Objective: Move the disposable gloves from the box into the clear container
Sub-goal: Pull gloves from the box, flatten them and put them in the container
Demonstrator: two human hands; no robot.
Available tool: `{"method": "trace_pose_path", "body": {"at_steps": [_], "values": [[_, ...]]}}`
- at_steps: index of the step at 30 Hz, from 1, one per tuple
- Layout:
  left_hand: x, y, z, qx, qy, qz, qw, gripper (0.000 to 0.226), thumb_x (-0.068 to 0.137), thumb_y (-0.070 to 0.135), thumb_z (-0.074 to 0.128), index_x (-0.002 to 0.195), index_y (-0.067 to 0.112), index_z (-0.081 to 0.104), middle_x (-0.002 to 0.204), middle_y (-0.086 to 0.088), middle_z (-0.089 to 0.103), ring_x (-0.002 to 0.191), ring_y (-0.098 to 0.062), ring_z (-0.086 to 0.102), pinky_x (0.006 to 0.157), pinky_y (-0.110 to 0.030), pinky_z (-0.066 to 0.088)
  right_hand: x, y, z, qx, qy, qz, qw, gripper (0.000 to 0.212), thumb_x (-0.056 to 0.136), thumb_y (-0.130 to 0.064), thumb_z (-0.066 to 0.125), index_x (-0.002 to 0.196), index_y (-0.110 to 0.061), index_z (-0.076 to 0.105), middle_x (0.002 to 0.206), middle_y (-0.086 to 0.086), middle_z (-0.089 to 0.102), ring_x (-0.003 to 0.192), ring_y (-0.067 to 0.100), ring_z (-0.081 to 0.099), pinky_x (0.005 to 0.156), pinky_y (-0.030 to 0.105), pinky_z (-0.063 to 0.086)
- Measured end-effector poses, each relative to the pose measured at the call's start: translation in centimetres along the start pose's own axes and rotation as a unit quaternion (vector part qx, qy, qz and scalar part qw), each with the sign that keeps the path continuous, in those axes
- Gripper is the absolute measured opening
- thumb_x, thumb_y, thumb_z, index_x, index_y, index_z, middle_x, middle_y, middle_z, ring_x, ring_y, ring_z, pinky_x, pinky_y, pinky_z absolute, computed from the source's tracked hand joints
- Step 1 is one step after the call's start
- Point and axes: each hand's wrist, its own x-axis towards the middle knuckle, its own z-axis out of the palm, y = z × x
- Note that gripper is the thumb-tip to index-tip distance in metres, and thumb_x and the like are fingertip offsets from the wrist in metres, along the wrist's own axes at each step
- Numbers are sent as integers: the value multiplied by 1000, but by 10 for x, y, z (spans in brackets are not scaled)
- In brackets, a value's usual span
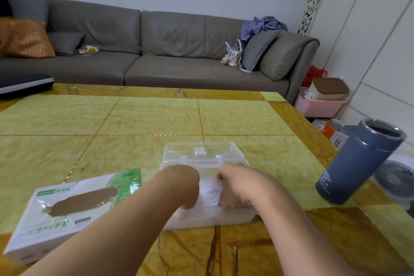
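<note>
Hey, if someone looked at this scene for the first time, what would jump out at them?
First, the two bare hands, left hand and right hand, pressing a wad of filmy white disposable gloves into the clear plastic container at the table's near centre. Next, the torn-open white-and-green cardboard glove box on the left and the open blue metal flask on the right.

I see the rectangular clear plastic container (202,159) standing on the yellow-green tiled stone table (134,119) near its front edge, with the white crumpled disposable plastic gloves (209,195) lying inside it and both hands, left hand (183,184) and right hand (237,186), reaching down into it side by side. The white-and-green cardboard glove box (67,210) lies on the table to the container's left, and the blue cylindrical metal flask (358,161) stands at the table's right edge. Behind the table, the grey leather sofa (168,51) runs along the wall.
</note>
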Motion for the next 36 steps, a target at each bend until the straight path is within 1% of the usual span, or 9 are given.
{"method": "trace_pose_path", "body": {"at_steps": [5,10,14,17,20,22,24,27,36], "values": [[-4,-7,-2,-20,-10,15,1000,28,97,3,52,124,7,57,92,-3,52,89,-24,54,76,-30,46,-6,0,1,31,18,-16,999,15,91,-13,60,103,-7,67,110,13,61,67,24,56,58,32,43],[-23,-18,5,-45,38,33,998,21,92,-5,46,102,12,54,84,1,48,69,-15,48,60,-23,41,-27,2,-2,38,39,-30,998,41,88,-1,40,119,-7,66,106,10,65,83,26,63,70,36,52],[-52,-29,11,-93,159,47,982,29,87,-9,41,100,16,49,91,1,51,69,-16,52,52,-27,40,-34,-5,0,25,91,-21,995,49,92,1,41,133,-14,61,134,6,61,119,27,66,101,42,56],[-63,-46,22,-202,252,55,945,48,82,-6,42,118,25,53,108,7,56,91,-17,64,72,-37,59,-43,-8,0,44,185,-40,981,43,92,1,40,121,-23,62,121,-1,58,105,21,64,94,38,57],[-69,-85,45,-234,347,-41,907,22,91,12,45,100,31,51,94,12,55,80,-16,60,70,-42,57,-45,-20,5,95,252,-87,959,39,91,3,46,107,-28,64,108,-11,61,93,10,63,85,34,59],[-70,-114,64,-209,303,-111,923,11,99,25,43,93,27,52,88,9,57,75,-14,59,72,-39,57,-43,-29,10,111,276,-119,947,37,91,1,49,101,-31,66,100,-15,63,90,5,63,82,34,60],[-65,-138,88,-160,181,-118,963,24,104,41,36,102,28,56,91,8,60,79,-11,58,77,-34,55,-41,-38,15,120,297,-139,937,36,89,1,49,94,-31,67,93,-16,64,86,5,63,78,35,60],[-61,-153,113,-196,92,-97,972,57,96,69,20,120,35,58,125,12,60,113,-14,57,98,-38,49,-40,-49,21,137,309,-161,927,34,83,1,48,86,-28,65,86,-17,65,85,7,64,76,40,59],[-55,-153,114,-295,105,-15,949,38,109,45,34,143,34,47,149,13,49,134,-16,48,111,-37,39,-46,-87,43,75,310,-283,905,39,92,3,48,106,-28,67,104,-21,63,104,0,58,93,24,52]]}}
